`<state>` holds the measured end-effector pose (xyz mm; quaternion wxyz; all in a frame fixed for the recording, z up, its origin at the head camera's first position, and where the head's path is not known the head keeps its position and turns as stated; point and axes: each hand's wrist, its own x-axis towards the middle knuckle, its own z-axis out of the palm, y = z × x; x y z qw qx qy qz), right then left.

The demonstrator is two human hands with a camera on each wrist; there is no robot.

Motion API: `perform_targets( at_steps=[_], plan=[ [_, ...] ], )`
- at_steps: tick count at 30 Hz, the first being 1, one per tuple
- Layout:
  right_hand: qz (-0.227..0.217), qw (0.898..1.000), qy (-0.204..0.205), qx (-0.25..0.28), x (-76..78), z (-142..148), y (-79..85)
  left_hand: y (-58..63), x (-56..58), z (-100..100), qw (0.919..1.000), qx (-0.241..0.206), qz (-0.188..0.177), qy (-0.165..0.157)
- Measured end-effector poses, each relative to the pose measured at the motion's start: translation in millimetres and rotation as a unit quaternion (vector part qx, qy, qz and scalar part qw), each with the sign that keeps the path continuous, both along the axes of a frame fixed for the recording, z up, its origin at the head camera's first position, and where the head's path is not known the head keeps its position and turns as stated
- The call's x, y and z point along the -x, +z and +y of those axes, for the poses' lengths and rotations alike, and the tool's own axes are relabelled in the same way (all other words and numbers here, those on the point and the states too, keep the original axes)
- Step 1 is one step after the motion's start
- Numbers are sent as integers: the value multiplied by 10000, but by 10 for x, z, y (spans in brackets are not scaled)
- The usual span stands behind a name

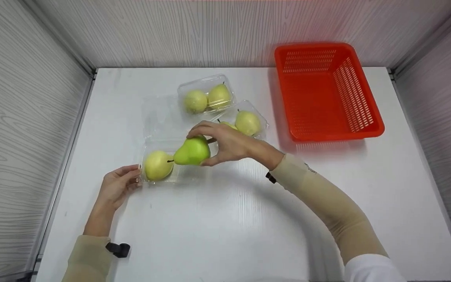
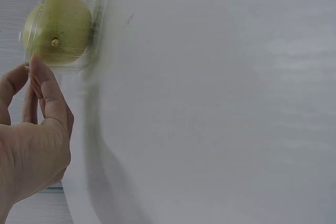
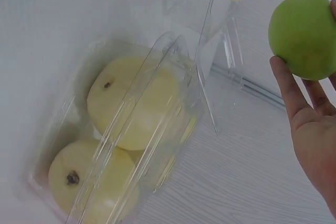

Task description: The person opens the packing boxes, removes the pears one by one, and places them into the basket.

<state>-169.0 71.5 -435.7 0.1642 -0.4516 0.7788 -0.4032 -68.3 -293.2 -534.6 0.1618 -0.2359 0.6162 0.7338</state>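
Note:
My right hand (image 1: pixel 231 143) grips a bright green pear (image 1: pixel 192 150) by its round end, the stem pointing left. It is held over the right part of a clear plastic clamshell box (image 1: pixel 186 177), whose lid (image 1: pixel 161 115) lies folded back behind it. A yellow pear (image 1: pixel 158 166) sits in the box's left part. My left hand (image 1: pixel 118 186) pinches the box's left edge between thumb and fingers. In the left wrist view, the fingertips meet the clear wall beside the yellow pear (image 2: pixel 63 24). The right wrist view shows the green pear (image 3: pixel 304 35) against the fingers.
Behind the right hand stand two more clear boxes, one with two yellow pears (image 1: pixel 196 102) and one with a yellow pear (image 1: pixel 248 123) and another partly hidden. A red perforated basket (image 1: pixel 313 100) stands at the back right. Wood-grain walls (image 1: pixel 170 35) border the white table (image 1: pixel 217 231).

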Motion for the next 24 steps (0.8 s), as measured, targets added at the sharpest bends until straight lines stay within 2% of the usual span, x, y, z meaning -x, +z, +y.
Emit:
perform_targets(
  at_steps=[8, 18, 24],
  plan=[
    [15, 9994, -326, 76, 51, 266, 119, -17, -2, -8, 9999, -97, 116, -18],
    [28, 9979, -622, 171, 122, 671, 344, -30, -1, -9, 10000, -60, 69, 22],
    [297, 9952, -932, -89, 218, 994, 516, -23, 2, -7, 10000, 47, 54, -2]
  ],
)
